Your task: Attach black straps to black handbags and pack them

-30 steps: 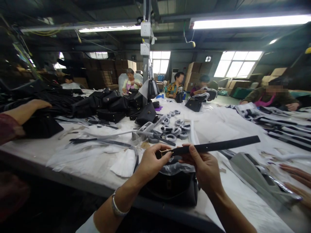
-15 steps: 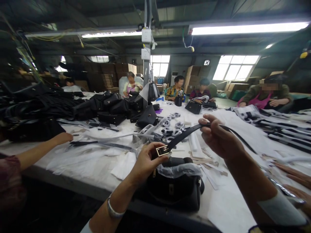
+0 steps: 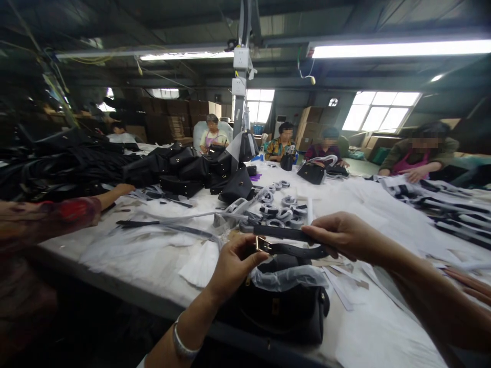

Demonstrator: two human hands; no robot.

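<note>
My left hand (image 3: 233, 263) pinches the gold buckle (image 3: 263, 244) of a black leather strap (image 3: 293, 250) between thumb and fingers. To its right, my right hand (image 3: 343, 235) has its fingers closed on the same strap, which doubles back so that one length runs above the other. Just below both hands a black handbag (image 3: 282, 312) stands at the near table edge. Clear plastic wrap (image 3: 289, 277) covers its handle, and a small gold clasp shows on its front. My right fingertips partly cover the strap.
Black handbags (image 3: 187, 166) are heaped at the left back. Wrapped strap coils (image 3: 286, 209) lie mid-table. Wrapped straps (image 3: 460, 204) are laid out at the right. A co-worker's arm (image 3: 103, 199) reaches in from the left; another person's hand (image 3: 470, 286) rests at the right edge.
My right hand has come down from its raised position, and the strap now folds back toward the buckle. My left hand keeps the buckle. The co-worker's arm at left reaches farther over the table.
</note>
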